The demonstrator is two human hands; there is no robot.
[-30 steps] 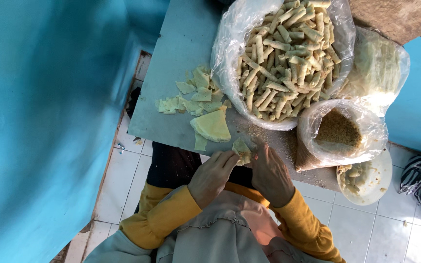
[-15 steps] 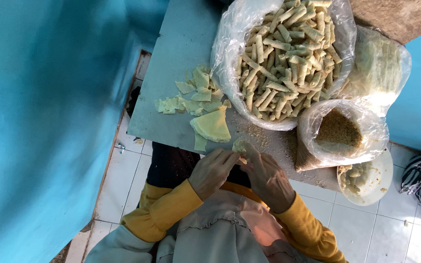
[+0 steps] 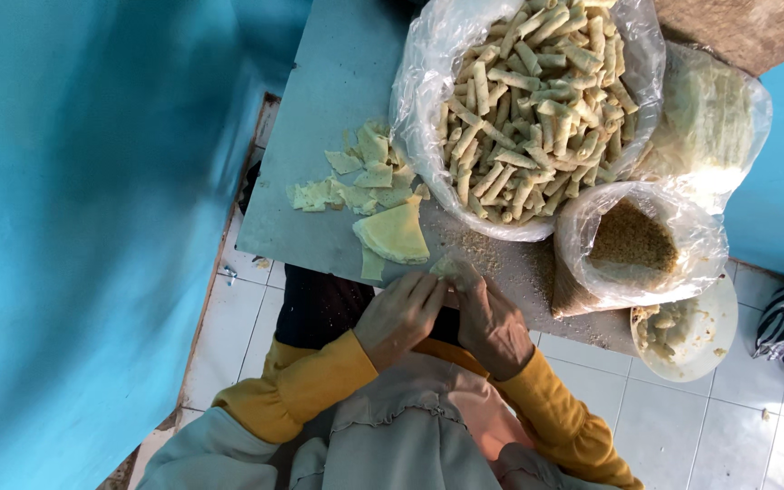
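Hands together at the table's near edge: left hand (image 3: 399,318) and right hand (image 3: 492,325) pinch a small pale wrapper piece (image 3: 454,269). Stacked wrappers (image 3: 394,233) just beside, scraps (image 3: 347,181) behind; bag of rolls (image 3: 528,100) at the far edge of the table (image 3: 319,100).

We find both hands, left hand (image 3: 399,313) and right hand (image 3: 492,322), side by side at the worktop (image 3: 338,91) near edge, touching a wrapper piece (image 3: 454,267). Beyond it lie folded wrappers (image 3: 394,231) and scraps (image 3: 347,181); right of these, the bag of rolls (image 3: 528,100), with the filling bag (image 3: 632,245) beside it.
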